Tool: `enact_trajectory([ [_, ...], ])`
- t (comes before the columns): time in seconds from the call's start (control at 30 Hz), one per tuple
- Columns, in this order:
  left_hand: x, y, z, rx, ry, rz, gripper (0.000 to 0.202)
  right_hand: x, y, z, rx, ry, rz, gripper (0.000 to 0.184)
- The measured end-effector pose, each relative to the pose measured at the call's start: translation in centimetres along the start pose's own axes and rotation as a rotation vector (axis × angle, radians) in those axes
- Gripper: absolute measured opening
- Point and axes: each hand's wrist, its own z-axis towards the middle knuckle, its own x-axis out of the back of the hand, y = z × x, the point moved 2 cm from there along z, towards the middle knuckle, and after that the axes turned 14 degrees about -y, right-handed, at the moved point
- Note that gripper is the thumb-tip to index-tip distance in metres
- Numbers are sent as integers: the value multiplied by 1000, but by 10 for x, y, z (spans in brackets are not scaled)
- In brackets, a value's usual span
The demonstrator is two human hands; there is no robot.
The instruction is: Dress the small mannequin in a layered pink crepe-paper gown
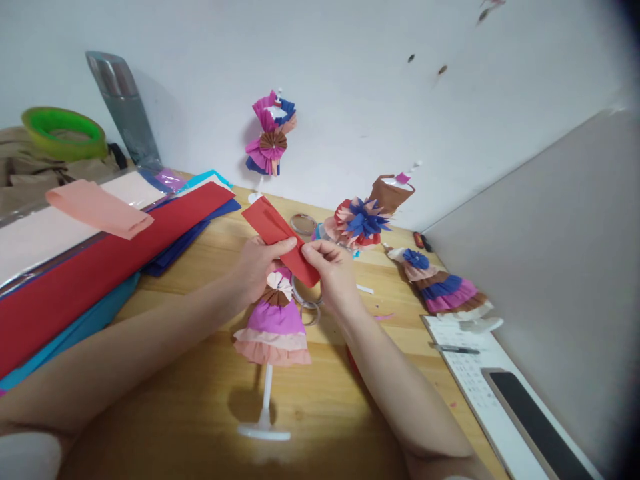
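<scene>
Between both hands is a folded strip of red crepe paper (pixel 267 223), held above the table. My left hand (pixel 260 267) pinches its near edge with the thumb on top. My right hand (pixel 335 270) grips the lower right end between thumb and fingers. Right below the hands lies a small doll dress form (pixel 277 327) on a white stand, dressed in a purple, pale pink and peach ruffled paper skirt with a pleated rosette. Partly hidden behind the right hand, thin metallic rings (pixel 311 313) rest on the wood.
Long crepe paper sheets (pixel 115 257) in red, blue and white cover the left side, with a peach strip (pixel 100 210) on top. A grey bottle (pixel 125 110) and a tape roll (pixel 65 133) stand behind. Other paper-dressed forms (pixel 270 140) and a phone (pixel 535 420) are around.
</scene>
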Motion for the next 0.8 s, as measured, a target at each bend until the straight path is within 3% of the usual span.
enact_trajectory([
  [0.13,-1,1,0,-26,-20,18,6,-1,1,1,20,-6,-91,32],
  [0.27,-1,0,-1,-18,64,42,6,2,-5,0,22,-82,-155,28],
  [0.47,-2,5,-3,30,144,37,8,40,-42,-8,37,-287,-575,20],
  [0.57,-3,5,-3,63,148,12,9,57,-40,-13,-75,-492,-977,17],
  [0.67,-3,6,-2,41,157,-4,11,71,-21,-29,-320,-503,-1430,14],
  [0.73,-4,7,-2,43,169,-15,12,77,-7,-50,-502,-534,-1549,9],
  [0.8,-5,8,-2,59,182,-33,12,82,4,-73,-590,-518,-1536,35],
])
